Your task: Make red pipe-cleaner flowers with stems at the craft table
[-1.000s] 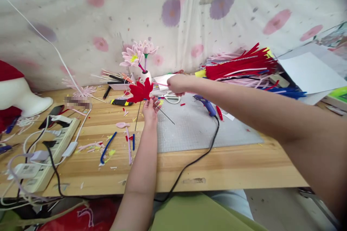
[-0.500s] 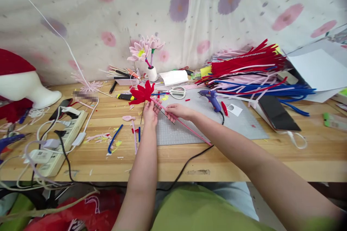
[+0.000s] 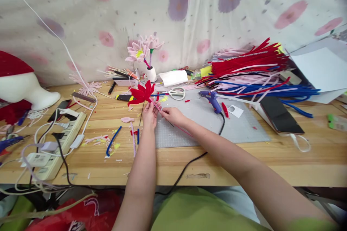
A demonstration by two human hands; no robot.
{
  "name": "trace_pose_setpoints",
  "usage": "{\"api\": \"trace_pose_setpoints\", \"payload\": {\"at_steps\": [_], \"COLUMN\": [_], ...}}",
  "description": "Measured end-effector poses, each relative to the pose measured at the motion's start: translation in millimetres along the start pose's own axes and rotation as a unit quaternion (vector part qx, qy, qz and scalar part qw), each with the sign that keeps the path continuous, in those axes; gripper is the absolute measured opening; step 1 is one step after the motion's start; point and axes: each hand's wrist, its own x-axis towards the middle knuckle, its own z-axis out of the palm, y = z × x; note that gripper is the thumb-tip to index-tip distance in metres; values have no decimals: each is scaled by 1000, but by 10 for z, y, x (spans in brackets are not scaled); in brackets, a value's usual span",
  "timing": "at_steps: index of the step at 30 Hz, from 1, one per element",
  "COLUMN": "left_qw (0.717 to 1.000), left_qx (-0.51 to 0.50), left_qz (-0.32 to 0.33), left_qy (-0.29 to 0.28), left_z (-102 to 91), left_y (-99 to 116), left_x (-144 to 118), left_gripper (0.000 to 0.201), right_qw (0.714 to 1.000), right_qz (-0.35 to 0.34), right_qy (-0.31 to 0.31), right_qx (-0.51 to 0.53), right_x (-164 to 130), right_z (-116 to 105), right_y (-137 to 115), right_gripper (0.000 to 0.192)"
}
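Holding a red flower (image 3: 141, 94)
Left hand (image 3: 150, 116) closed at its base; right hand (image 3: 173, 116) pinching a pink pipe cleaner (image 3: 154, 104).

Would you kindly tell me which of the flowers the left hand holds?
The red flower, in the left hand; the pale pink flowers behind it stand in the white vase.

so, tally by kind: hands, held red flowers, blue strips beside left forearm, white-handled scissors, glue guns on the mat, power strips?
Hands (left, right): 2
Red flower, held: 1
Blue strips beside left forearm: 2
White-handled scissors: 1
Glue gun on mat: 1
Power strip: 1
Total: 8
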Motion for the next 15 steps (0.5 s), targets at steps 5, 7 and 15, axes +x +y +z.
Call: {"api": "trace_pose_setpoints", "payload": {"at_steps": [5, 7, 15], "left_qw": [1000, 1000, 999], "left_qx": [4, 4, -10], "left_qz": [-3, -4, 13], "left_qy": [-2, -2, 37], "left_z": [-22, -13, 31], "left_y": [7, 10, 21], "left_x": [14, 11, -12], "left_gripper": [17, 16, 10], "right_qw": [994, 997, 999], "right_qz": [14, 10, -2], "right_qy": [-46, -32, -32], "right_qx": [93, 63, 40], "right_x": [56, 73, 49], "right_z": [22, 42, 78], "right_y": [13, 43, 46], "right_gripper": [30, 29, 27]}}
